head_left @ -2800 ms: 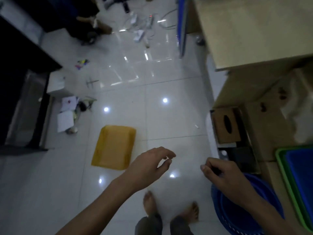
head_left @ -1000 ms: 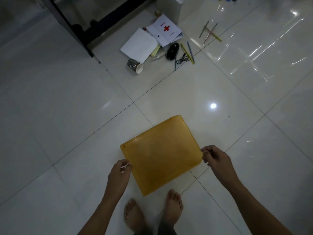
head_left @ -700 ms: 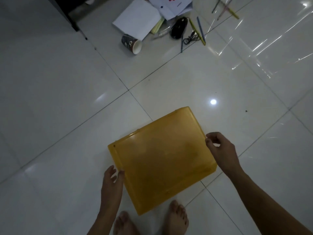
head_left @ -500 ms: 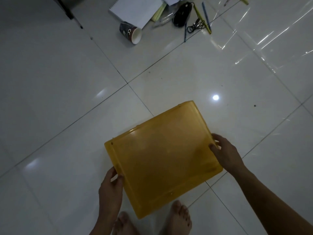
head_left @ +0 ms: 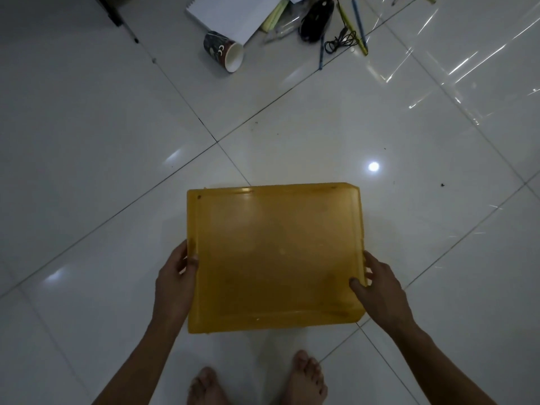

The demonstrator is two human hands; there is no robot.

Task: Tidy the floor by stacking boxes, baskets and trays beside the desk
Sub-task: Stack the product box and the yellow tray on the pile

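Above bare feet, both hands [head_left: 175, 276] [head_left: 380, 290] clasp (edge-on) the yellow tray [head_left: 274, 255].

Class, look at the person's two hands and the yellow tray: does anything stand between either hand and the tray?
Nothing does. The left hand grips the yellow tray at its left edge and the right hand at its right edge. The paper cup lies well beyond.
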